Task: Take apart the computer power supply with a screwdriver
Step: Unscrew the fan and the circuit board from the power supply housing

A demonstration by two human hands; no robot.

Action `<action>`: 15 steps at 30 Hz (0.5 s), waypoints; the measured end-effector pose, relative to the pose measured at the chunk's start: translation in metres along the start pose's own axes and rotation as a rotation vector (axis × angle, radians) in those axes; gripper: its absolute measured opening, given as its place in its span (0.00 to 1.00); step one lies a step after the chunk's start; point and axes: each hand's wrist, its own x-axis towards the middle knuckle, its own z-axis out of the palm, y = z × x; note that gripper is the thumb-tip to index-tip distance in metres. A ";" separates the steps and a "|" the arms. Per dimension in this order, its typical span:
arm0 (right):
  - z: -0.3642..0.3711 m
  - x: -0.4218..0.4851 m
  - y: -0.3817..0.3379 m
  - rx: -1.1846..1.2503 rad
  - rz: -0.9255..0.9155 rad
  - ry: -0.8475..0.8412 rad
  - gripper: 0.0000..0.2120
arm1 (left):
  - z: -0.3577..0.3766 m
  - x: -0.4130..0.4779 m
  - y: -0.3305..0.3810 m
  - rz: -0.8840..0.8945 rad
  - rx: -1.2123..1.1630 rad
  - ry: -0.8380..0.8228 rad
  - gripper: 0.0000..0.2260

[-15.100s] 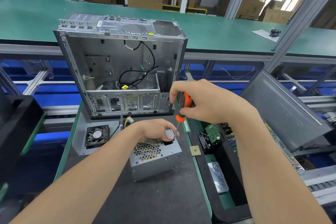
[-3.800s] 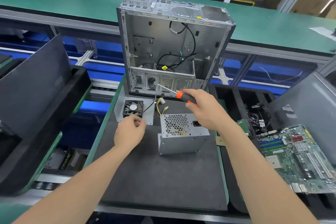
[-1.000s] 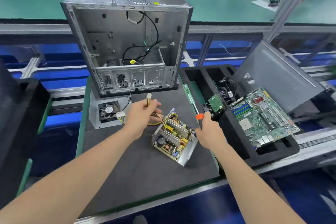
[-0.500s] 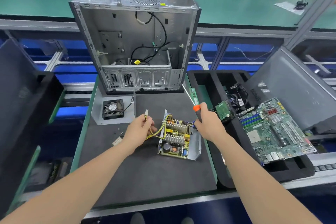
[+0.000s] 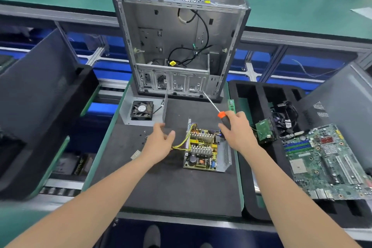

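The opened power supply (image 5: pixel 203 150) lies on the dark mat, its yellow circuit board and heat sinks exposed in the lower metal shell. Yellow wires (image 5: pixel 181 144) run left from it to a white connector (image 5: pixel 135 154) lying on the mat. My left hand (image 5: pixel 159 143) hovers just left of the board, fingers apart and holding nothing. My right hand (image 5: pixel 237 131) is at the board's upper right corner, gripping the orange and black screwdriver (image 5: pixel 218 111), whose shaft points up and away toward the case. The supply's cover with its fan (image 5: pixel 142 110) lies at the mat's far left.
An empty computer case (image 5: pixel 179 40) stands at the back of the mat (image 5: pixel 171 187). Small screws (image 5: pixel 145 133) lie near the fan cover. A black foam tray (image 5: pixel 261 187) on the right holds a motherboard (image 5: pixel 326 161), cables and a drive. Grey side panels lean at both sides.
My left hand has let go of the yellow wires and opened; the connector now lies on the mat. The right hand with the screwdriver stays by the board's corner.
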 end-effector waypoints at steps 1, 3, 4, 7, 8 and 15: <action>-0.001 -0.002 -0.001 0.020 -0.019 0.004 0.13 | 0.001 -0.001 0.001 0.052 -0.011 0.016 0.23; -0.004 -0.005 -0.002 0.064 -0.064 0.008 0.12 | 0.005 -0.005 0.001 0.209 0.026 0.096 0.22; -0.008 -0.006 -0.003 0.078 -0.083 0.004 0.12 | 0.007 -0.008 0.000 0.297 0.095 0.157 0.20; -0.021 -0.009 -0.009 0.102 -0.134 -0.043 0.13 | 0.010 -0.020 -0.006 0.529 0.334 0.341 0.14; -0.026 -0.012 -0.012 0.119 -0.148 -0.054 0.14 | 0.011 -0.024 -0.010 0.612 0.382 0.384 0.13; -0.053 -0.034 -0.035 0.228 -0.188 0.089 0.14 | 0.024 -0.048 -0.053 0.984 0.503 0.337 0.03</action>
